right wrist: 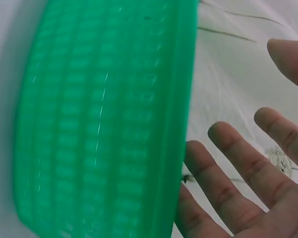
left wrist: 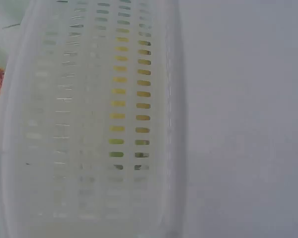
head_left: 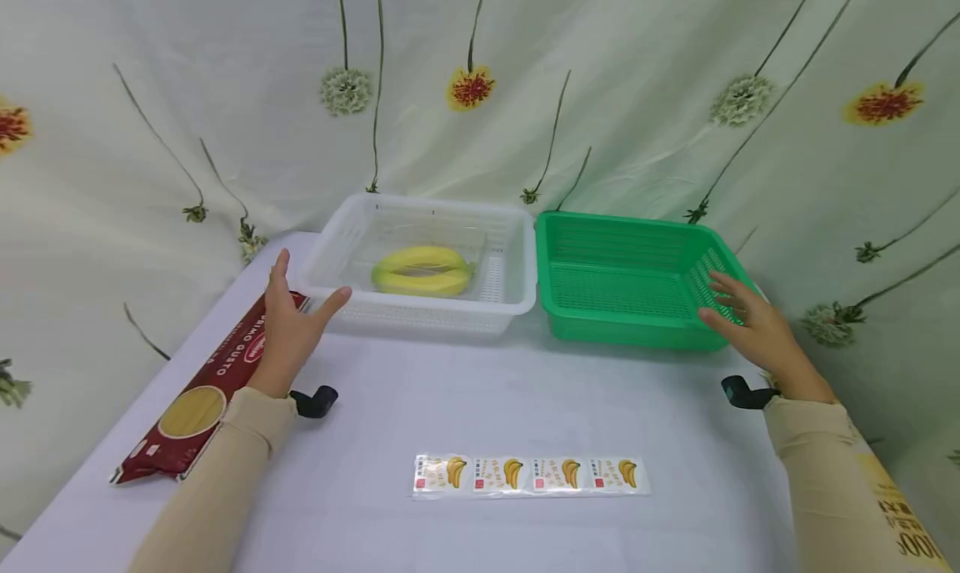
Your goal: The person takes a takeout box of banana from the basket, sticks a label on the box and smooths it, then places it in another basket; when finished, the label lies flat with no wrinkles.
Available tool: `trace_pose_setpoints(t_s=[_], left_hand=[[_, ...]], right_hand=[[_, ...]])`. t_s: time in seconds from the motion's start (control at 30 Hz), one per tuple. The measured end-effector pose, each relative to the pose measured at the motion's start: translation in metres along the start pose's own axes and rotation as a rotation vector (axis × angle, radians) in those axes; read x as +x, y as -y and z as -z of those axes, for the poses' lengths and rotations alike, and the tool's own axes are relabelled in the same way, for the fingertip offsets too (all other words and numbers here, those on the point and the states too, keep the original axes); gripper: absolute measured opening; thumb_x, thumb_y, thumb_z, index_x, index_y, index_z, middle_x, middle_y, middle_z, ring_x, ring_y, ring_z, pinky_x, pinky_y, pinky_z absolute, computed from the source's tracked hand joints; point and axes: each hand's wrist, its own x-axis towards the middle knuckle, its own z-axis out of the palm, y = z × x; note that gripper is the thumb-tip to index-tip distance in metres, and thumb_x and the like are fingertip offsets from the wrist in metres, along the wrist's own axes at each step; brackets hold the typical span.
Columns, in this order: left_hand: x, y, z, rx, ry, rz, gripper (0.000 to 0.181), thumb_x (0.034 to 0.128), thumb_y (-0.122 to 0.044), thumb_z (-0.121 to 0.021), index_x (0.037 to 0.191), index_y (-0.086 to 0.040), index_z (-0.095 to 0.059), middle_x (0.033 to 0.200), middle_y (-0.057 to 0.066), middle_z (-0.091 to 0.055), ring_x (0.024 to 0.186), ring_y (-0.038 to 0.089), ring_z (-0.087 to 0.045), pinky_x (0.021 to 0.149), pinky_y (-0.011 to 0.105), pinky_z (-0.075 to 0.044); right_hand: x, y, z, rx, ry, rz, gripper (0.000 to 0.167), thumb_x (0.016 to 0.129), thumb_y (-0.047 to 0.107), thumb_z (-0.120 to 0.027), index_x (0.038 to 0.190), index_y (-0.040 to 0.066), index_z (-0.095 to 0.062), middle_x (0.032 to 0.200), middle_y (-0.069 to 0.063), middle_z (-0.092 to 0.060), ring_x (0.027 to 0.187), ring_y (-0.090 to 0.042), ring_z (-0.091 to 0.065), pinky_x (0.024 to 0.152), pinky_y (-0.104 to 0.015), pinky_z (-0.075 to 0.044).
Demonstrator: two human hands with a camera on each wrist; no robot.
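Note:
My left hand (head_left: 292, 331) is held up beside the left end of a white plastic basket (head_left: 420, 314), thumb and fingers spread, nothing in it. Inside that basket two bananas (head_left: 423, 285) lie in what looks like transparent packaging; their yellow shows through the slots in the left wrist view. A long dark red pasta packet (head_left: 217, 377) lies partly behind the left hand and forearm. At the right end of a green plastic basket (head_left: 622, 327), my right hand (head_left: 757, 331) is spread with nothing in it. In the right wrist view its fingers (right wrist: 248, 166) come close to the green rim; contact cannot be told.
A strip of banana-print labels (head_left: 531, 476) lies on the white table (head_left: 510, 406) near the front. Partly behind the right forearm is a yellow printed package (head_left: 900, 506). Flower-patterned cloth (head_left: 600, 22) hangs behind the baskets, which stand side by side.

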Motion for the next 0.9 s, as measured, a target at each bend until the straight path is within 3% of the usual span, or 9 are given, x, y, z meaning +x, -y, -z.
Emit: trace_pose_setpoints(t_s=[0.13, 0.23, 0.37, 0.57, 0.67, 0.9], left_hand=[[0.014, 0.006, -0.009, -0.22, -0.007, 0.127, 0.107, 0.1027, -0.035, -0.076, 0.174, -0.031, 0.003, 0.182, 0.007, -0.005, 0.166, 0.032, -0.016, 0.131, 0.05, -0.024], [0.02, 0.011, -0.016, -0.286, -0.003, 0.172, 0.104, 0.103, -0.031, -0.076, 0.174, -0.034, 0.001, 0.18, 0.005, -0.014, 0.163, 0.028, -0.025, 0.128, 0.044, -0.032], [0.021, 0.015, -0.021, -0.315, -0.006, 0.168, 0.1, 0.1028, -0.028, -0.076, 0.173, -0.032, -0.005, 0.178, 0.002, -0.019, 0.161, 0.026, -0.03, 0.126, 0.043, -0.036], [0.016, 0.021, -0.024, -0.359, -0.029, 0.131, 0.094, 0.1026, -0.024, -0.076, 0.17, -0.03, -0.011, 0.177, 0.002, -0.023, 0.16, 0.025, -0.032, 0.126, 0.04, -0.037], [0.018, 0.024, -0.026, -0.395, -0.041, 0.112, 0.092, 0.1021, -0.02, -0.077, 0.168, -0.027, -0.014, 0.175, 0.003, -0.026, 0.159, 0.024, -0.034, 0.125, 0.038, -0.038], [0.021, 0.028, -0.029, -0.427, -0.046, 0.095, 0.091, 0.1018, -0.017, -0.076, 0.167, -0.027, -0.015, 0.174, 0.003, -0.027, 0.157, 0.024, -0.036, 0.125, 0.037, -0.038]], right_hand=[[0.012, 0.008, -0.001, 0.122, 0.067, 0.01, 0.071, 0.114, 0.02, -0.056, 0.172, 0.002, -0.019, 0.162, -0.039, -0.036, 0.143, -0.064, -0.04, 0.105, -0.077, -0.041], [0.023, 0.014, -0.002, 0.219, 0.101, -0.006, 0.071, 0.114, 0.022, -0.057, 0.173, 0.007, -0.02, 0.165, -0.033, -0.037, 0.148, -0.058, -0.038, 0.111, -0.076, -0.037], [0.037, 0.025, -0.006, 0.299, 0.132, -0.039, 0.071, 0.114, 0.028, -0.059, 0.174, 0.013, -0.023, 0.166, -0.023, -0.04, 0.152, -0.042, -0.039, 0.116, -0.07, -0.035], [0.056, 0.042, -0.015, 0.38, 0.193, -0.028, 0.068, 0.114, 0.03, -0.058, 0.172, 0.012, -0.027, 0.165, -0.02, -0.044, 0.131, -0.007, -0.057, 0.114, -0.044, -0.048], [0.068, 0.049, -0.021, 0.413, 0.217, -0.006, 0.067, 0.114, 0.029, -0.058, 0.172, 0.011, -0.029, 0.164, -0.024, -0.045, 0.129, -0.009, -0.061, 0.11, -0.038, -0.053], [0.095, 0.069, -0.036, 0.475, 0.297, -0.004, 0.067, 0.114, 0.025, -0.057, 0.172, 0.009, -0.027, 0.166, -0.026, -0.042, 0.136, -0.023, -0.058, 0.114, -0.044, -0.05]])
